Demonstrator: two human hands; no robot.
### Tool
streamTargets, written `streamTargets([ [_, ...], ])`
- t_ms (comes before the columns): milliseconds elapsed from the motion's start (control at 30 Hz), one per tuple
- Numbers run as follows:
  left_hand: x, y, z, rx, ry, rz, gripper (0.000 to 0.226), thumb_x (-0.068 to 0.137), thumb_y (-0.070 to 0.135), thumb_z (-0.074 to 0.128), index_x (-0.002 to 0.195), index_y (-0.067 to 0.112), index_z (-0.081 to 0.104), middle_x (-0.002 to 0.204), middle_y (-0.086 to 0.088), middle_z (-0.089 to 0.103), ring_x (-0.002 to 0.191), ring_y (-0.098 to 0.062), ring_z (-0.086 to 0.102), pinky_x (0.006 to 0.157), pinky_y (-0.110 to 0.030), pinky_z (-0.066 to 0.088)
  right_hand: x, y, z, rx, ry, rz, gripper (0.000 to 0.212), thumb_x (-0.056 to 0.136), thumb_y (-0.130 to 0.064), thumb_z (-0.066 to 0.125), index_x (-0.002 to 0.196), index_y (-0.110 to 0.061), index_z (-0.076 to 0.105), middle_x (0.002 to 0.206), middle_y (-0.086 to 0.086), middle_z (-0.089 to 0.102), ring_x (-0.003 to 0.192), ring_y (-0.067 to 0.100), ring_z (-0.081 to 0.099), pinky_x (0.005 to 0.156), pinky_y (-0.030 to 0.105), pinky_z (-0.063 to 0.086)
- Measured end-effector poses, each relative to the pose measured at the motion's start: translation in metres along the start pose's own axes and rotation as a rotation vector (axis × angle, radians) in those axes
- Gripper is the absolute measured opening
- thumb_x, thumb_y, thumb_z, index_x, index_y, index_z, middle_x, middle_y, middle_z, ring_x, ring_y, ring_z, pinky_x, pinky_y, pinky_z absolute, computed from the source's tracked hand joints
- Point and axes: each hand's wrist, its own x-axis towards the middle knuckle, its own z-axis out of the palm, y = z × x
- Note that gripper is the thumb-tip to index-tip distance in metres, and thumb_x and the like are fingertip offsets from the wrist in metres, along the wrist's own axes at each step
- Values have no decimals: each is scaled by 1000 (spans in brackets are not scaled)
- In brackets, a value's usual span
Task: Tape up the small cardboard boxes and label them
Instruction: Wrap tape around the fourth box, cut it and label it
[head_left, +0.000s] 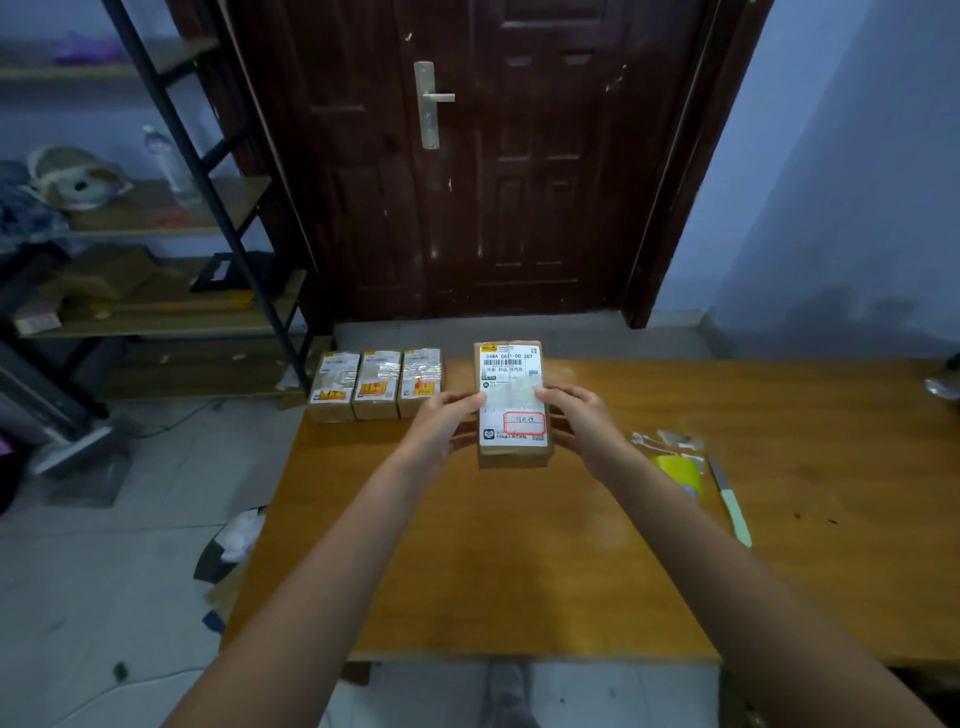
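While three taped, labelled boxes (376, 384) stand in a row at the worktop's (519, 545) far left corner, a fourth labelled box (513, 405) is held above it, left hand (441, 423) and right hand (584, 421) gripping its sides. Judged nearly complete; remaining boxes, if any, not visible.

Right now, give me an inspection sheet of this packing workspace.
Surface: orange-brown wooden table, bare in the middle.
Job's things: labelled brown cardboard box held above the table; three taped brown cardboard boxes in a row at the far left corner.
Clutter: green-handled knife and yellow-and-clear plastic scraps at right.
Hands: left hand and right hand grip the box's sides.
Cables: thin cable on the floor at left.
Surroundings: dark wooden door, metal-framed shelf unit, tiled floor.
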Motion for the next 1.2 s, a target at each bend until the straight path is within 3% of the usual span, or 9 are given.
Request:
streamTargets([
  [200, 58, 16, -11, 41, 24, -14, 32, 92, 27, 65, 118, 10, 57, 102, -7, 72, 88, -19, 71, 68, -26, 58, 66, -2, 12, 9, -56, 30, 20, 88, -19, 69, 103, -10, 60, 99, 10, 72, 85, 22, 72, 65, 30, 58],
  [433, 117, 13, -14, 82, 86, -99, 39, 95, 27, 60, 128, 9, 51, 111, -6, 68, 102, -21, 67, 89, -39, 58, 133, 10, 22, -34, -39, 86, 16, 89, -21, 67, 101, -14, 60, 100, 7, 71, 86, 20, 72, 67, 31, 59],
  [567, 145, 5, -34, 142, 138, -160, 39, 97, 28, 58, 130, 9, 51, 129, -7, 59, 119, -26, 58, 101, -43, 51, 168, 22, 32, -52, 12, 132, 25, 90, -18, 65, 112, -9, 58, 103, 8, 70, 90, 21, 71, 68, 31, 59],
  [633, 159, 0, -50, 150, 161, -179, 33, 97, 26, 57, 126, 9, 54, 131, -4, 57, 118, -24, 58, 103, -42, 49, 185, 27, 37, -66, 35, 152, 28, 91, -18, 65, 115, -8, 57, 104, 8, 70, 90, 21, 70, 67, 30, 59],
  [733, 180, -11, -75, 157, 200, -234, 29, 98, 21, 56, 123, 8, 54, 128, -6, 57, 114, -23, 60, 101, -39, 50, 210, 40, 45, -98, 83, 185, 29, 91, -19, 64, 117, -7, 56, 106, 9, 69, 90, 21, 69, 66, 28, 58],
  [833, 195, -25, -95, 182, 227, -255, 29, 97, 18, 57, 124, 6, 55, 122, -7, 61, 108, -20, 62, 96, -34, 52, 232, 56, 55, -128, 128, 214, 30, 92, -19, 63, 117, -5, 57, 108, 10, 69, 93, 24, 69, 75, 35, 59],
  [933, 209, -35, -111, 180, 239, -252, 22, 98, 15, 56, 118, 6, 58, 116, -7, 63, 99, -17, 64, 86, -28, 53, 252, 72, 65, -168, 159, 215, 27, 91, -18, 65, 115, -7, 60, 106, 8, 69, 89, 20, 69, 68, 29, 58],
  [1067, 222, -35, -138, 183, 303, -186, 11, 98, 15, 55, 105, 10, 63, 107, -6, 68, 91, -15, 67, 75, -23, 54, 277, 92, 76, -194, 212, 220, 27, 89, -17, 66, 114, -10, 63, 101, 6, 70, 86, 17, 68, 70, 31, 57],
  [1200, 229, -26, -170, 334, 515, -24, 10, 97, 10, 53, 96, 14, 63, 101, 1, 65, 95, -18, 64, 80, -30, 54, 292, 106, 81, -218, 247, 216, 21, 87, -19, 67, 107, -14, 65, 99, 4, 70, 88, 19, 68, 81, 39, 58],
])
